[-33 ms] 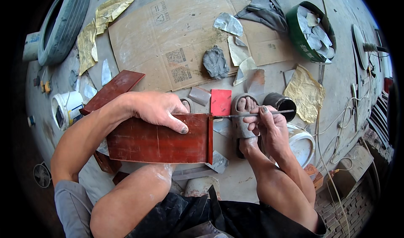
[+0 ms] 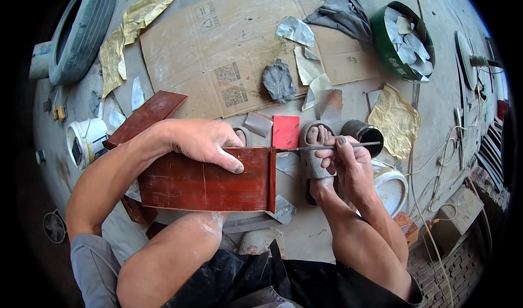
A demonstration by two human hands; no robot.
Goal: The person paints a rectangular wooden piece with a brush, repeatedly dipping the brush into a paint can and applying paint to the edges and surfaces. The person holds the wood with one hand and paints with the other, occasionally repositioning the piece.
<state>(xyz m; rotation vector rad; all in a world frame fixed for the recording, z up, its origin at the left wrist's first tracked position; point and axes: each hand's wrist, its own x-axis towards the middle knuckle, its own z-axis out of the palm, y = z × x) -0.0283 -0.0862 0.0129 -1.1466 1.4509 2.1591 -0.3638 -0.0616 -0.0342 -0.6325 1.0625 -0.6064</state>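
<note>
My left hand (image 2: 204, 140) is closed over the top edge of a red-brown wooden panel (image 2: 201, 185), its thumb pressed on the face and its other fingers hidden behind. Scratches and pale marks cross the panel, which lies over my left knee. A narrow raised strip (image 2: 272, 185) runs along its right end. My right hand (image 2: 351, 161) pinches a thin dark rod-shaped tool (image 2: 308, 149) between thumb and fingers. Its left tip meets the top corner of the strip; whether it is a file or a brush I cannot tell.
Below lie a red sanding block or pad (image 2: 286, 132), a dark cup (image 2: 362, 136), and a white tub (image 2: 390, 185). Flattened cardboard (image 2: 185, 62) covers the floor ahead. Another red-brown board (image 2: 147, 120) leans at left, near a white bucket (image 2: 90, 136). Cables (image 2: 430, 199) trail at right.
</note>
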